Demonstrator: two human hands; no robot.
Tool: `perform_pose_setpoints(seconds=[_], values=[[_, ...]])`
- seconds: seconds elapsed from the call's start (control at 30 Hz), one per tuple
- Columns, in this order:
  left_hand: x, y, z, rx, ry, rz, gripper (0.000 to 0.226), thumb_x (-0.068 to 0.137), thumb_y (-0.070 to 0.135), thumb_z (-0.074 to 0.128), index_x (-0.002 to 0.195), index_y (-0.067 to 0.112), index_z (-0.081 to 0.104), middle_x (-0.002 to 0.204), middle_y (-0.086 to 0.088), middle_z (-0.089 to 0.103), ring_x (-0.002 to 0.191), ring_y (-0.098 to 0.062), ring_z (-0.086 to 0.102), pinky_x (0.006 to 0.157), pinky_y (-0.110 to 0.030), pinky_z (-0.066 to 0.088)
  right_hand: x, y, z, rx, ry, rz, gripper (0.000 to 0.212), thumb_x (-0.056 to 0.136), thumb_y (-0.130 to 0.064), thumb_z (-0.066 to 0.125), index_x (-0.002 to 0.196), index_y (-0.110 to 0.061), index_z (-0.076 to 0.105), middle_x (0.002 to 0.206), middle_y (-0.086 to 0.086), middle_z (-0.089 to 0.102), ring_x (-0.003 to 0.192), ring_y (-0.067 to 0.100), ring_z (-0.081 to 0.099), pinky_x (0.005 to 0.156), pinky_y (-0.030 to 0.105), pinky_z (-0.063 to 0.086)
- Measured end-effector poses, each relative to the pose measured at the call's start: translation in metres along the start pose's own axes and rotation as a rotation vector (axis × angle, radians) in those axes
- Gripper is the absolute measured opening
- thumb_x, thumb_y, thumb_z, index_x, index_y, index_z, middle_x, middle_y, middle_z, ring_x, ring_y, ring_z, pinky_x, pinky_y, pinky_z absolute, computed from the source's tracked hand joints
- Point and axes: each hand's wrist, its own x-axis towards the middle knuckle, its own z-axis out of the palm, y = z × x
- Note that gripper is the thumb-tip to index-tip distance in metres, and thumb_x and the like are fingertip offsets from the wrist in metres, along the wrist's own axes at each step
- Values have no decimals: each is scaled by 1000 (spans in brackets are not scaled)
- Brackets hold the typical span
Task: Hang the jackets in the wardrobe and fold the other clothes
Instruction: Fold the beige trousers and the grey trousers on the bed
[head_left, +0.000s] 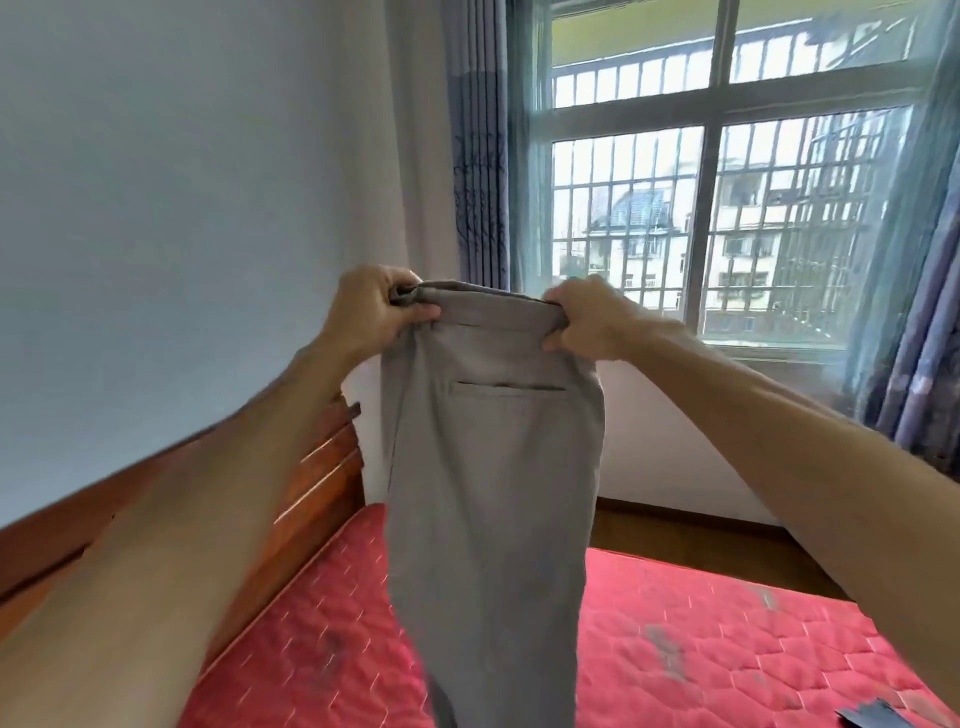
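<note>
Grey cloth trousers with a slit back pocket (493, 493) hang above the bed, gripped at both ends of the waistband by the left hand (374, 306) and right hand (587, 322), fingers curled over the band. Hold the band taut and level and match the leg seams before lowering. The red quilted mattress (727, 649) below offers open room. The brown wooden headboard (322, 467) stands near on the left.

grey trousers (493, 493) cut off at bottom edge, dark cloth (878, 717) clipped by lower-right corner
</note>
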Motion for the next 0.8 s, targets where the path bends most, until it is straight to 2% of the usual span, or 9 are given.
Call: perform_pose_setpoints(seconds=[0.07, 0.17, 0.27, 0.37, 0.53, 0.6, 0.67, 0.73, 0.8], values=[[27, -13, -30, 65, 157, -5, 29, 76, 27, 84, 97, 8, 77, 87, -12, 75, 76, -20, 65, 68, -24, 45, 34, -17, 3, 90, 245, -35, 16, 86, -6, 66, 101, -7, 62, 89, 5, 57, 88, 28, 60, 68, 31, 45], [51, -18, -78, 157, 336, 77, 28, 75, 37, 79, 90, 13, 77, 82, -6, 72, 75, -19, 63, 69, -32, 49, 67, -43, -7, 194, 483, -99, 23, 83, -11, 68, 105, -6, 61, 95, 10, 62, 85, 24, 58, 68, 28, 40], [52, -12, -117, 236, 402, 180, 34, 78, 43, 73, 85, 10, 73, 77, 0, 63, 72, -13, 53, 67, -32, 46, 72, -69, -28, 224, 579, -225, 27, 81, -10, 64, 107, -2, 64, 99, 15, 66, 84, 18, 51, 69, 23, 32], [30, -10, -143, 230, 423, 216, 38, 79, 45, 73, 86, 7, 72, 77, -8, 66, 72, -14, 53, 68, -35, 50, 60, -85, -36, 216, 593, -290, 30, 81, -9, 64, 110, -4, 65, 102, 14, 67, 89, 21, 56, 72, 22, 31], [-73, 5, -147, 131, 299, 229, 18, 77, 33, 81, 89, 23, 73, 80, -13, 72, 72, -14, 57, 65, -31, 46, -7, -99, 6, 356, 559, -346, 26, 80, -8, 69, 106, -7, 69, 95, 8, 69, 87, 16, 59, 72, 14, 38], [-137, 5, -134, 66, 222, 131, 19, 71, 29, 86, 83, 20, 74, 76, -15, 71, 70, -15, 55, 61, -30, 43, -57, -101, 45, 468, 478, -349, 25, 80, -4, 70, 105, -9, 70, 91, 3, 68, 85, 11, 59, 75, 9, 41], [-212, -1, -115, 40, 108, 14, 27, 65, 31, 90, 79, 12, 76, 72, -11, 71, 68, -14, 56, 58, -32, 42, -117, -104, 97, 557, 384, -362, 28, 79, 3, 69, 105, -8, 70, 91, 2, 67, 85, 10, 60, 77, 12, 44], [-298, -9, -91, 8, -57, -89, 24, 65, 30, 91, 75, 16, 74, 73, 0, 73, 68, -12, 63, 59, -31, 45, -186, -108, 158, 641, 291, -363, 32, 74, 7, 64, 102, -7, 71, 92, 2, 68, 86, 11, 62, 78, 16, 47], [-392, -17, -65, -34, -199, -219, 21, 68, 18, 90, 72, 22, 70, 77, 7, 73, 72, -10, 68, 62, -32, 52, -261, -116, 222, 700, 172, -310, 37, 69, 8, 60, 99, -11, 72, 93, -1, 69, 86, 10, 64, 77, 17, 49]])
